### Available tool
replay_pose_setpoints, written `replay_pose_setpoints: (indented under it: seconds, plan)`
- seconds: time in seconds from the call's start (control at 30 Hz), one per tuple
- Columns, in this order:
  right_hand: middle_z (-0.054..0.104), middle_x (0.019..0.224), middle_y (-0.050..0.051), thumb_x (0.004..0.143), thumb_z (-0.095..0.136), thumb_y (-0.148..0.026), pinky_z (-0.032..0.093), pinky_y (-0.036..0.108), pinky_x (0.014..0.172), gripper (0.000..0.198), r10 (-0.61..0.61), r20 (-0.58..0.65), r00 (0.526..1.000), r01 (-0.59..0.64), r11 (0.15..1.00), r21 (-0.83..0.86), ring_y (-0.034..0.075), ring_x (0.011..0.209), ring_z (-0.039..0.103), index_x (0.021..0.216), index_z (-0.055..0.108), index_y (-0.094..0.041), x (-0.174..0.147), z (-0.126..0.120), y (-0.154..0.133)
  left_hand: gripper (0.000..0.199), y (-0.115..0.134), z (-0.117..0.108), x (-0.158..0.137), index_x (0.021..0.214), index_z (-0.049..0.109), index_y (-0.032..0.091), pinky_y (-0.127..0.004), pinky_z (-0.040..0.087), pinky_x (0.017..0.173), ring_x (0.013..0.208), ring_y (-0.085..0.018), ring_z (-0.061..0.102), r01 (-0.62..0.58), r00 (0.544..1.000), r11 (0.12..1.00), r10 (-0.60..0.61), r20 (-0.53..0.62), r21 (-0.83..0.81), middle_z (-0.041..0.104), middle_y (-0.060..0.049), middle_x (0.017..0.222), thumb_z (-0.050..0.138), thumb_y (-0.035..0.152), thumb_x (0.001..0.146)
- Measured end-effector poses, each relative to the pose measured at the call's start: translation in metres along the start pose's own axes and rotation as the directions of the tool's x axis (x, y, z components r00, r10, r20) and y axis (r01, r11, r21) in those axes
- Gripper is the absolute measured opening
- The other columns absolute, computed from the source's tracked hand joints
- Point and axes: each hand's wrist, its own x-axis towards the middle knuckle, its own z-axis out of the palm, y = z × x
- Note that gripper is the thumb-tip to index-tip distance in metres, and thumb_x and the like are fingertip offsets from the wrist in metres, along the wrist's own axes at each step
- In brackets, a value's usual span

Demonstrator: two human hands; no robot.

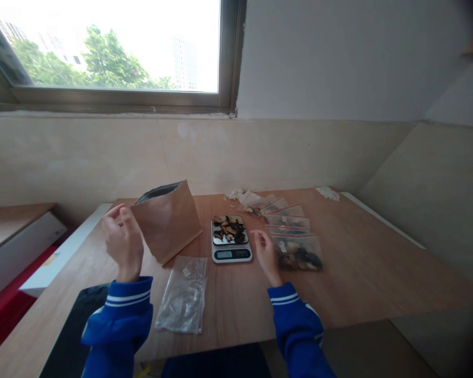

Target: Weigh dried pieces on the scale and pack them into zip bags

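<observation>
My left hand (125, 241) is raised at the left edge of a brown paper bag (167, 226), fingers curled in; whether they grip anything is hidden. The bag stands upright with its mouth open and a silvery lining. A white kitchen scale (232, 255) sits right of it, its small display lit but unreadable. Dark and tan dried slices (229, 229) lie on the scale's plate. Just right of the scale is my right hand (266, 252), thumb and fingers pinched together; anything between them is too small to name. An unfilled clear zip bag (184, 294) lies flat in front.
Filled zip bags (299, 253) overlap in a row on the right. White scraps (235, 195) lie at the back, with another pale pile (328, 193) at the far right. A dark mat (79, 331) covers the table's (370, 262) front left. The wall stands behind.
</observation>
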Motion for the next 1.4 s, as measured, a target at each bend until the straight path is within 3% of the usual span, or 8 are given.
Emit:
replay_pose_setpoints:
  seconds: [0.13, 0.23, 0.33, 0.43, 0.63, 0.9, 1.1, 1.4]
  plan:
    - [0.071, 0.093, 0.011, 0.090, 0.047, -0.057, 0.050, 0.036, 0.076, 0.043, 0.122, -0.111, 0.986, -0.117, 0.992, 0.047, 0.023, 0.083, 0.064, 0.088, 0.067, -0.019, -0.052, -0.010, -0.009, 0.031, -0.014, -0.006, -0.044, 0.115, 0.051, 0.019, -0.046, 0.047, 0.095, 0.116, -0.028, 0.055, -0.165, 0.974, 0.986, 0.161, -0.162, -0.009, 0.051, -0.014, 0.128, 0.042, 0.040, 0.095]
    - [0.069, 0.079, 0.009, 0.087, 0.048, -0.064, 0.050, 0.034, 0.064, 0.048, 0.193, -0.074, 0.978, -0.189, 0.981, 0.051, 0.022, 0.068, 0.061, 0.085, 0.067, -0.019, -0.071, -0.014, -0.008, 0.025, -0.037, -0.005, -0.085, 0.101, 0.054, 0.020, -0.041, 0.050, 0.078, 0.092, -0.025, 0.061, -0.216, 0.956, 0.976, 0.215, 0.199, -0.017, 0.060, -0.009, 0.097, 0.042, 0.041, 0.095]
    - [0.065, 0.071, 0.007, 0.085, 0.048, -0.069, 0.047, 0.032, 0.058, 0.053, 0.222, -0.040, 0.974, -0.220, 0.974, 0.063, 0.021, 0.062, 0.059, 0.085, 0.067, -0.020, -0.074, -0.016, -0.008, 0.029, -0.057, -0.001, -0.122, 0.088, 0.057, 0.021, -0.035, 0.047, 0.065, 0.071, -0.021, 0.061, -0.246, 0.735, 0.969, 0.205, 0.646, -0.028, 0.062, -0.004, 0.078, 0.042, 0.045, 0.094]
    - [0.063, 0.066, 0.005, 0.084, 0.048, -0.071, 0.046, 0.031, 0.056, 0.055, 0.235, -0.029, 0.972, -0.232, 0.970, 0.074, 0.020, 0.060, 0.058, 0.086, 0.067, -0.020, -0.074, -0.016, -0.009, 0.031, -0.064, 0.001, -0.143, 0.076, 0.058, 0.020, -0.038, 0.044, 0.072, 0.078, -0.024, 0.061, -0.384, 0.510, 0.922, 0.171, 0.843, 0.045, 0.064, -0.005, 0.078, 0.045, 0.044, 0.091]
    - [0.062, 0.063, 0.004, 0.084, 0.047, -0.072, 0.045, 0.029, 0.054, 0.057, 0.274, 0.017, 0.962, -0.275, 0.960, 0.062, 0.019, 0.056, 0.056, 0.090, 0.066, -0.018, -0.076, -0.017, -0.007, 0.023, -0.059, 0.000, -0.147, 0.074, 0.055, 0.019, -0.039, 0.040, 0.078, 0.086, -0.026, 0.058, -0.523, 0.382, 0.844, 0.108, 0.918, 0.119, 0.062, -0.007, 0.086, 0.051, 0.037, 0.087]
    - [0.063, 0.066, 0.004, 0.088, 0.045, -0.066, 0.047, 0.029, 0.059, 0.052, 0.205, 0.171, 0.964, -0.216, 0.975, 0.049, 0.019, 0.062, 0.060, 0.088, 0.066, -0.018, -0.086, -0.011, -0.041, 0.025, -0.060, 0.008, -0.152, 0.077, 0.055, 0.021, -0.038, 0.041, 0.077, 0.082, -0.024, 0.062, -0.438, 0.418, 0.898, 0.157, 0.895, 0.047, 0.065, -0.007, 0.082, 0.037, 0.027, 0.092]
    - [0.069, 0.079, 0.004, 0.094, 0.046, -0.056, 0.047, 0.026, 0.061, 0.039, 0.146, 0.577, 0.804, -0.227, 0.971, 0.070, 0.018, 0.069, 0.065, 0.099, 0.060, -0.021, -0.115, 0.019, -0.097, 0.028, -0.049, 0.010, -0.164, 0.082, 0.056, 0.020, -0.032, 0.047, 0.072, 0.077, -0.020, 0.061, -0.041, 0.564, 0.971, 0.216, 0.797, -0.234, 0.064, -0.005, 0.081, 0.041, 0.041, 0.094]
    - [0.055, 0.065, 0.000, 0.094, 0.040, -0.057, 0.041, 0.025, 0.057, 0.044, 0.091, 0.536, 0.840, -0.186, 0.974, 0.127, 0.014, 0.060, 0.052, 0.073, 0.052, -0.020, -0.103, 0.021, -0.106, 0.032, -0.027, 0.000, -0.165, 0.073, 0.051, 0.019, -0.023, 0.043, 0.060, 0.064, -0.013, 0.051, 0.213, 0.546, 0.902, 0.208, 0.812, -0.375, 0.052, 0.001, 0.068, 0.048, 0.044, 0.093]
